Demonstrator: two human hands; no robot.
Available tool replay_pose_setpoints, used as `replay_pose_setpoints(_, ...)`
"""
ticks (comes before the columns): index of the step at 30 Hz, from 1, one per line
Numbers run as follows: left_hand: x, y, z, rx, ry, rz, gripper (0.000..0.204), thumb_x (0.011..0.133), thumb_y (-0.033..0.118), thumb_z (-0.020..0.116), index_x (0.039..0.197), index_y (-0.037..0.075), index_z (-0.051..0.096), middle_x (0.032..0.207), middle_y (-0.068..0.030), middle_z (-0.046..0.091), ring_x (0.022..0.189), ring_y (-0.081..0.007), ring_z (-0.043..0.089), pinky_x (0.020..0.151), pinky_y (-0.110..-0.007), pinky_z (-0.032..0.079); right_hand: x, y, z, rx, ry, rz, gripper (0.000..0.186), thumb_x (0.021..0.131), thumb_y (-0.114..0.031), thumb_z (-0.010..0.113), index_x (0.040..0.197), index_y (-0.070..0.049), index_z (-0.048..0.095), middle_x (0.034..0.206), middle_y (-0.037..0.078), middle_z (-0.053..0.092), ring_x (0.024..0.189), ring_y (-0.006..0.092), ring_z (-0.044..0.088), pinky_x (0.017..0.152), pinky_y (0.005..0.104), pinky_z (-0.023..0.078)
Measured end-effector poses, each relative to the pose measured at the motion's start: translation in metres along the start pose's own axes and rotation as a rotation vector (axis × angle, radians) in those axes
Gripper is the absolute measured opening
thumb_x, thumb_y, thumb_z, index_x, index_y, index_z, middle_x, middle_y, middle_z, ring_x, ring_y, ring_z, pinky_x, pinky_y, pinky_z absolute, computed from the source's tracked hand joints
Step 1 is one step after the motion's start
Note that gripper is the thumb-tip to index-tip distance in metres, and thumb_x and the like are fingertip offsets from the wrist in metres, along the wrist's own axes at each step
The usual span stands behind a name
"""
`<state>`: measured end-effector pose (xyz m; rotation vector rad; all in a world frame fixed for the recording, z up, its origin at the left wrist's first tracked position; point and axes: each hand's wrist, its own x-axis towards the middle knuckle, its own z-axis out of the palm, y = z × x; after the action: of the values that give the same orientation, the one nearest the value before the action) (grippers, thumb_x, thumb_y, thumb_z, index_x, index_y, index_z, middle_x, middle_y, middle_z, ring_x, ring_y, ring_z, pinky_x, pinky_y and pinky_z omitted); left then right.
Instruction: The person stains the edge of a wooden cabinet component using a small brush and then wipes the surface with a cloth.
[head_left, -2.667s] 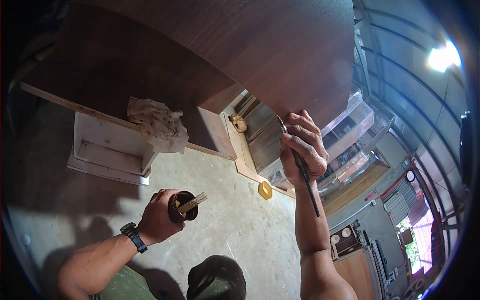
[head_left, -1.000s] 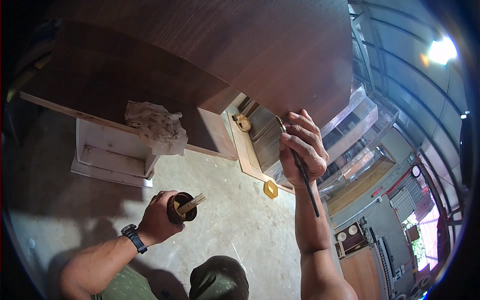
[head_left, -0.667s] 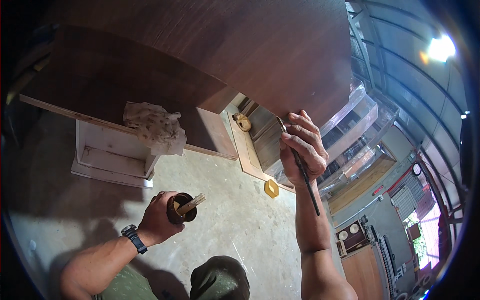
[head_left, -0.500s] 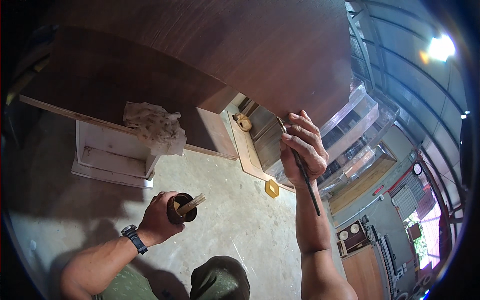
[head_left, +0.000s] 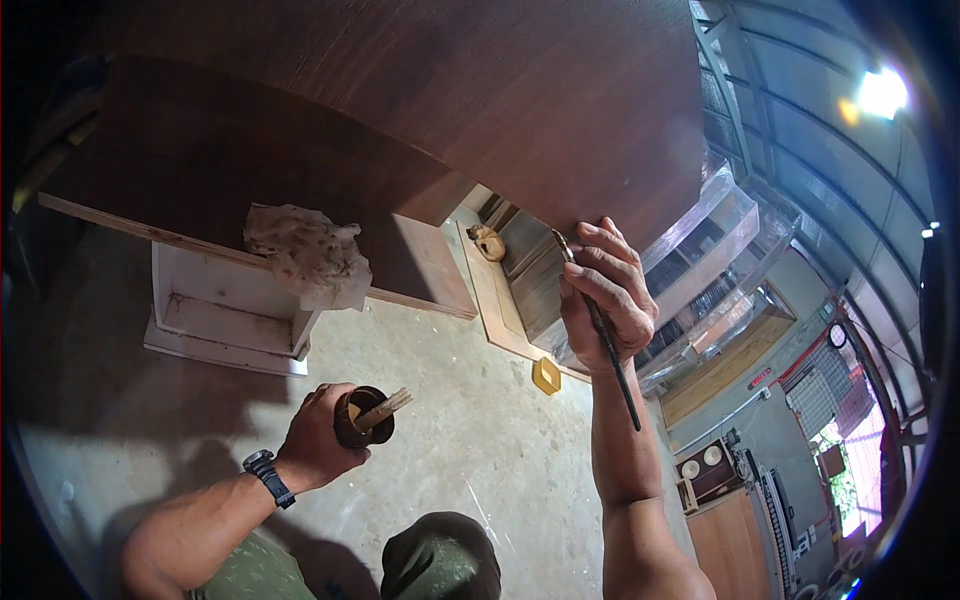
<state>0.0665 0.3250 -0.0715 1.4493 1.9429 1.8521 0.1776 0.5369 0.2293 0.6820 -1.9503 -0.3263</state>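
Observation:
My right hand is closed around a slim dark paintbrush, its handle pointing down along my wrist. The brush tip is at the lower edge of a large reddish-brown wood panel, and my fingertips are by that edge; whether they touch it I cannot tell. Lower and to the left, my left hand grips a dark brown cup from its left side. A pale, frayed-ended stick leans out of the cup. What else is inside is hard to make out.
A stained, crumpled rag lies on the edge of a brown board. Below that board stands a white box-like piece. A yellow container and a curled-up animal are farther off. Plastic-wrapped furniture is at right.

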Motion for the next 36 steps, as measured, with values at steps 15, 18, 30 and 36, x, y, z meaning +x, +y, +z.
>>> replay_pose_setpoints(15,-0.003,-0.005,0.001,-0.015,-0.057,-0.038,0.084,0.063,0.010,0.091,0.136,0.005,0.050,0.127,-0.0148,0.061,0.121,-0.0354,0.059,0.108,-0.046,0.048,-0.008,0.007,-0.005,0.009,-0.004,0.012,0.025,0.078,0.008,0.078,0.098,-0.008,0.079,0.099,0.013,0.078,0.117,0.0347,0.072,0.111,0.0565,0.052)
replay_pose_setpoints(18,-0.003,-0.006,0.001,-0.011,-0.054,-0.028,0.084,0.062,0.010,0.091,0.136,0.005,0.050,0.126,-0.0145,0.061,0.121,-0.0353,0.058,0.108,-0.046,0.047,-0.011,0.008,-0.005,0.000,0.001,0.011,0.025,0.079,0.008,0.078,0.098,-0.008,0.079,0.099,0.013,0.078,0.117,0.0340,0.072,0.111,0.0561,0.052)
replay_pose_setpoints(30,0.000,-0.004,0.000,-0.033,-0.064,-0.076,0.078,0.062,0.012,0.089,0.132,0.006,0.054,0.124,-0.0136,0.062,0.119,-0.0343,0.058,0.107,-0.046,0.047,-0.016,0.012,-0.008,-0.004,0.008,0.035,0.023,0.081,0.007,0.080,0.097,-0.009,0.079,0.101,0.012,0.078,0.118,0.0335,0.072,0.109,0.0547,0.055)
replay_pose_setpoints(36,-0.001,-0.003,-0.002,0.017,-0.060,-0.060,0.081,0.061,0.017,0.091,0.132,0.004,0.055,0.125,-0.0162,0.062,0.116,-0.0328,0.063,0.105,-0.044,0.051,-0.019,0.013,-0.007,-0.013,0.011,0.048,0.022,0.080,0.008,0.080,0.096,-0.007,0.079,0.100,0.012,0.078,0.118,0.0346,0.072,0.108,0.0545,0.055)
